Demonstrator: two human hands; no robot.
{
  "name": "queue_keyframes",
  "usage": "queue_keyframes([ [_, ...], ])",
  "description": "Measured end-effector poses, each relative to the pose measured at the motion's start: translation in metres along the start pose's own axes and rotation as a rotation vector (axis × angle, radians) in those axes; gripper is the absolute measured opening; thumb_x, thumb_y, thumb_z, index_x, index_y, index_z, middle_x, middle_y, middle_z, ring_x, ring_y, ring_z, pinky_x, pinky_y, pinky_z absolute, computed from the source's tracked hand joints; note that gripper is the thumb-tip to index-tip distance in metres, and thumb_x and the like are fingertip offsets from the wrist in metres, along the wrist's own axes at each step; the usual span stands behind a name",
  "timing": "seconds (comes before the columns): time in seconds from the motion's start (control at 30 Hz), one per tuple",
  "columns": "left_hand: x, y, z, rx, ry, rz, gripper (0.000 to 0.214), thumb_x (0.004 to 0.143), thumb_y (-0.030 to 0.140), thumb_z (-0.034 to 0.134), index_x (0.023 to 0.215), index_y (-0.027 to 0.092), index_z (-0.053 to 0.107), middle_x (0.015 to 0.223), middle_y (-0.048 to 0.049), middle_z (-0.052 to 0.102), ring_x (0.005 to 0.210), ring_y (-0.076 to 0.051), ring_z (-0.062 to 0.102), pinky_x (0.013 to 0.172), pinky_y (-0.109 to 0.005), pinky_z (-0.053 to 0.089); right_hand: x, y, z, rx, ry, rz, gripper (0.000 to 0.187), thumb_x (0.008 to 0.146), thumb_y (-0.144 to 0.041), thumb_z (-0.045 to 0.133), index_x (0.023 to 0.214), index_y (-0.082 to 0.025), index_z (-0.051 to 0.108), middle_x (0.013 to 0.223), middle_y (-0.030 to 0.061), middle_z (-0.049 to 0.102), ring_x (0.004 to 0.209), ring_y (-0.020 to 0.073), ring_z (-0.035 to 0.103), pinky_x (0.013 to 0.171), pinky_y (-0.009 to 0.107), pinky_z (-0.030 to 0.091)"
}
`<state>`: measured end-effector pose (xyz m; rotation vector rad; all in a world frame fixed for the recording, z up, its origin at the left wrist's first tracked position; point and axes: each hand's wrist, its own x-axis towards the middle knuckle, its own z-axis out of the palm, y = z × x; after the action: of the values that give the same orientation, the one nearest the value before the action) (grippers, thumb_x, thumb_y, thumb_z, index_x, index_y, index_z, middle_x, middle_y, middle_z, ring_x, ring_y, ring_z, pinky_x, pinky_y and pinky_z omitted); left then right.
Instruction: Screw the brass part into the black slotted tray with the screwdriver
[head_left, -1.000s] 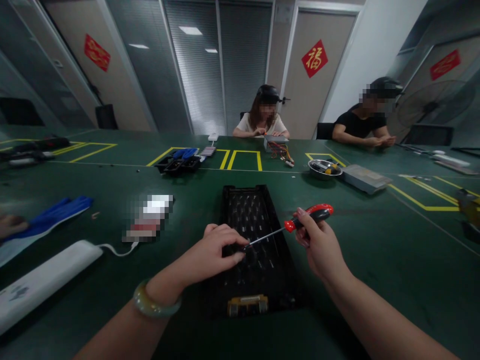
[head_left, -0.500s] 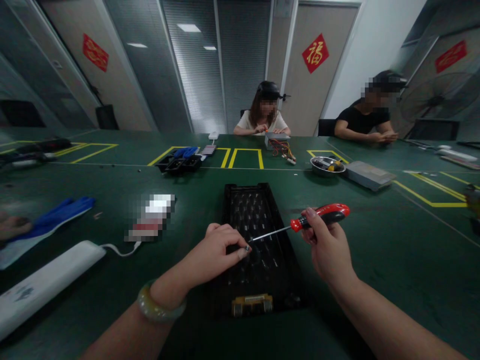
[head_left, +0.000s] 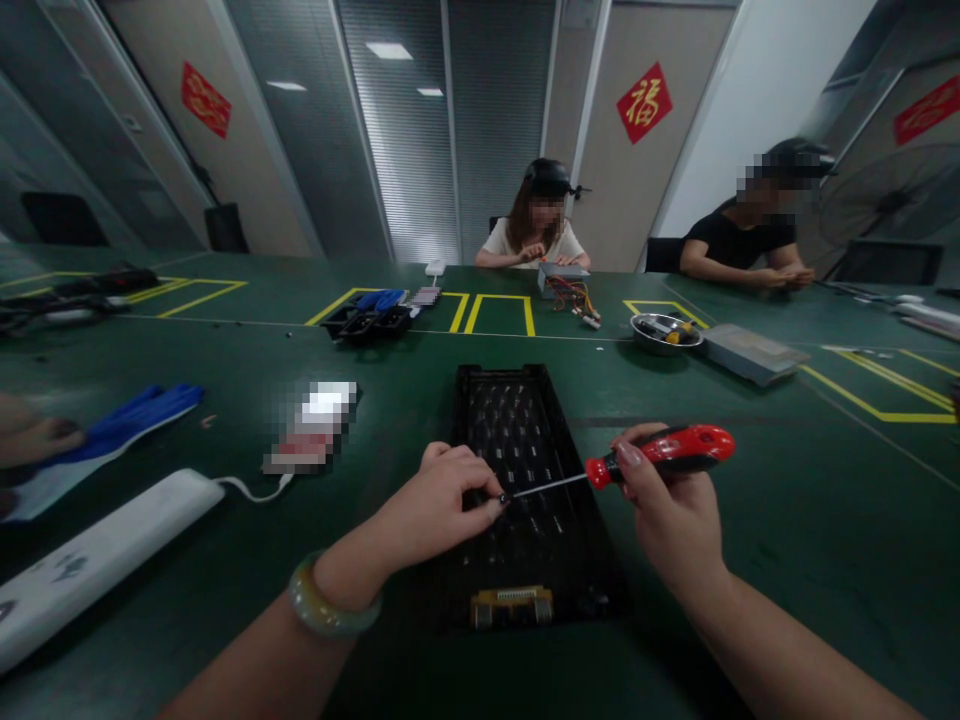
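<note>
- Head view, left hand [head_left: 439, 505]: the forearm comes in from the lower left with a pale green bracelet [head_left: 330, 610] at the wrist. The hand is palm down over the black perforated panel [head_left: 525, 420], its thumb and forefinger closed in a pinch on the tip of the shaft. Whether a small part sits in the pinch cannot be told.
- Head view, right hand [head_left: 667, 510]: the forearm comes in from the lower right and the wrist is raised. The fingers are curled tight round the red-and-black handle of the screwdriver [head_left: 660, 450], whose shaft lies nearly level and points left.
- Head view, setting: the panel lies flat on the green table [head_left: 750, 480], with a gold connector [head_left: 511, 606] at its near edge. A white power strip [head_left: 97, 555] and a blue glove [head_left: 142, 415] lie well to the left.
</note>
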<state>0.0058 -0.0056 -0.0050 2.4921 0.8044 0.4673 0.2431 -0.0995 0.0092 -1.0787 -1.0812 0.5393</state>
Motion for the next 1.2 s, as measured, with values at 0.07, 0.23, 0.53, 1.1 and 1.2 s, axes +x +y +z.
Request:
queue_keyframes([
  [0.07,0.000,0.002,-0.001,0.003,0.001,0.005,0.012,0.092,0.033,0.062,0.085,0.026,0.070,0.089,0.0025,0.072,0.094,-0.021,0.061,0.095,-0.040,0.030,0.000,-0.001,0.001,-0.011,-0.002,-0.009,0.011,0.090,-0.035,0.070,0.087,-0.026,0.066,0.085,-0.0022,0.060,0.061,0.0097,0.045,0.059,0.028,0.040],
  [0.23,0.001,0.006,-0.003,0.027,-0.010,0.026,0.011,0.090,0.030,0.062,0.083,0.025,0.069,0.087,0.0021,0.072,0.094,-0.021,0.061,0.095,-0.041,0.030,-0.004,-0.008,0.000,-0.070,-0.050,-0.087,0.007,0.091,-0.032,0.068,0.089,-0.026,0.066,0.085,-0.0012,0.061,0.065,0.0116,0.052,0.062,0.028,0.045],
  [0.53,-0.002,0.005,-0.010,-0.012,-0.025,0.062,0.024,0.083,0.021,0.061,0.102,0.029,0.073,0.102,0.0022,0.074,0.103,-0.021,0.061,0.100,-0.042,0.027,-0.009,-0.013,-0.007,-0.089,-0.088,-0.263,0.007,0.089,-0.031,0.068,0.090,-0.024,0.068,0.086,0.0018,0.058,0.079,0.0161,0.056,0.070,0.030,0.048],
  [1.1,0.002,-0.003,0.000,-0.020,0.098,-0.017,0.036,0.087,0.010,0.049,0.106,0.030,0.073,0.096,0.0045,0.075,0.098,-0.018,0.063,0.098,-0.042,0.027,-0.020,-0.014,0.012,0.141,-0.358,0.119,0.008,0.092,-0.035,0.068,0.093,-0.027,0.067,0.081,-0.0037,0.060,0.069,0.0060,0.057,0.061,0.012,0.049],
  [1.2,0.002,-0.002,-0.001,-0.018,0.096,-0.014,0.037,0.086,0.009,0.049,0.106,0.030,0.073,0.095,0.0050,0.075,0.098,-0.018,0.063,0.097,-0.042,0.028,-0.022,-0.014,0.013,0.129,-0.359,0.129,0.009,0.092,-0.035,0.068,0.093,-0.026,0.068,0.082,-0.0035,0.060,0.068,0.0056,0.056,0.060,0.012,0.049],
])
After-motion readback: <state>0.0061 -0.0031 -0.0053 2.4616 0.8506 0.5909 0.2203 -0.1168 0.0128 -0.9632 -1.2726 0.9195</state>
